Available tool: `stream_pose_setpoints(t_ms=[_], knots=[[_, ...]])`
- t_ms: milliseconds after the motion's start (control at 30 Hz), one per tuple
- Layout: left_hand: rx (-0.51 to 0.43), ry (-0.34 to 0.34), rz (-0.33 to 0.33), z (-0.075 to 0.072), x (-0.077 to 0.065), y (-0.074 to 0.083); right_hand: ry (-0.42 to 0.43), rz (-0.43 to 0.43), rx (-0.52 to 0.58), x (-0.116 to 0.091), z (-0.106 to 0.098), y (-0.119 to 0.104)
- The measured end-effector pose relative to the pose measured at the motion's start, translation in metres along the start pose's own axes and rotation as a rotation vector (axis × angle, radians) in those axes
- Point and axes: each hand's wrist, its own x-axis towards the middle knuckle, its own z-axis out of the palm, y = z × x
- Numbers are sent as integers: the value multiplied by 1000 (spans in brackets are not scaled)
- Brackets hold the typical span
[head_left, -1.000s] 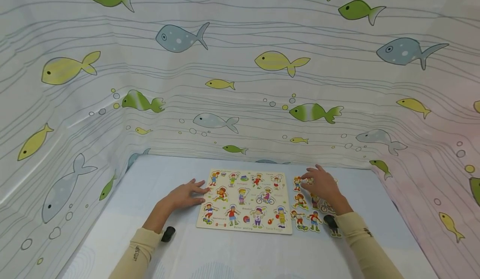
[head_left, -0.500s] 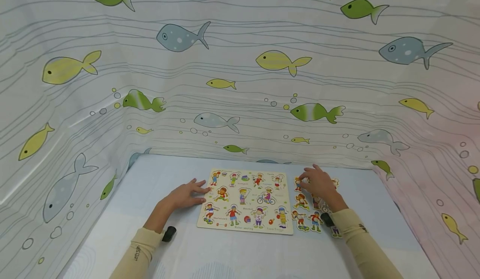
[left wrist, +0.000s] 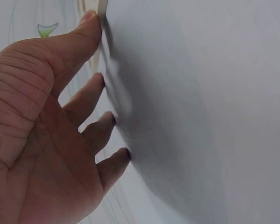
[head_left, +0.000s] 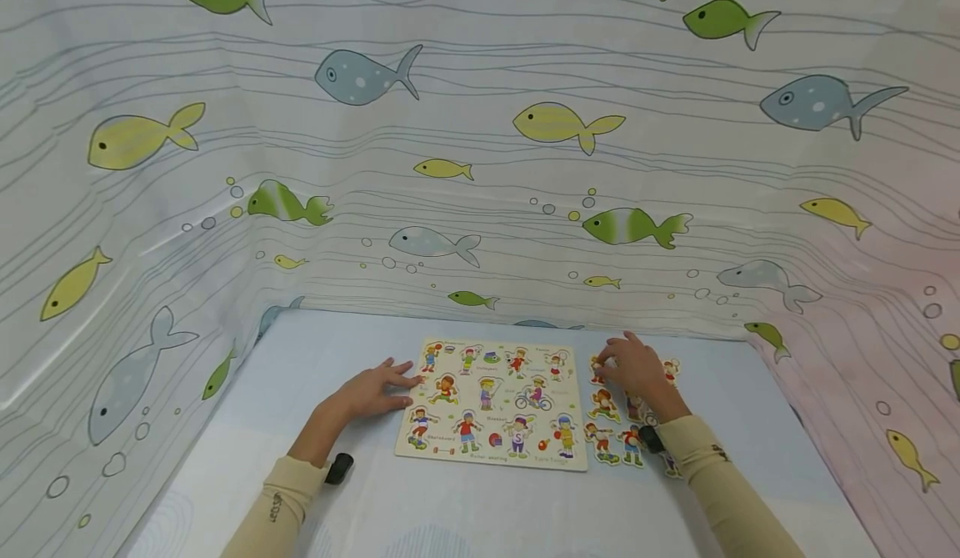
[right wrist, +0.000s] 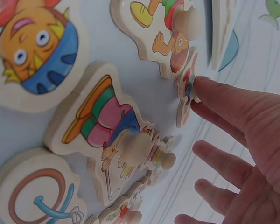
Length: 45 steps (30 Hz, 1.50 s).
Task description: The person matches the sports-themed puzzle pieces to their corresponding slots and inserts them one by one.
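In the head view a flat wooden knob puzzle board (head_left: 480,412), printed with children playing sports, lies on the table. My left hand (head_left: 375,389) is at its left edge, fingers spread. In the left wrist view the thumb touches the board's edge (left wrist: 102,9); the other fingertips rest on the table. My right hand (head_left: 636,370) is over the loose pieces right of the board. In the right wrist view its thumb and index finger pinch a small puzzle piece (right wrist: 183,95) at its knob, which they hide; the other fingers are spread apart.
Several loose puzzle pieces with wooden knobs lie close together, among them a runner (head_left: 603,405), a skateboarder (head_left: 600,443) and a roller skater (head_left: 633,449). The right forearm covers part of the group. A fish-print curtain (head_left: 525,191) stands around the table (head_left: 360,500).
The right hand has shifted slightly left and its fingers have closed in on the upper-left loose piece. The left hand stays at the board's edge.
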Motion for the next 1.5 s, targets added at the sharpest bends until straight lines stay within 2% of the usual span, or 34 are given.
stream_pose_setpoints(t_ms=[567, 1133, 1500], knots=[[-12, 13, -13, 1, 0, 1, 20, -10, 17, 1, 0, -1], [-5, 9, -43, 3, 0, 0, 29, 15, 2, -1, -1, -5], [-7, 13, -23, 2, 0, 0, 54, 26, -4, -3, -6, -13]])
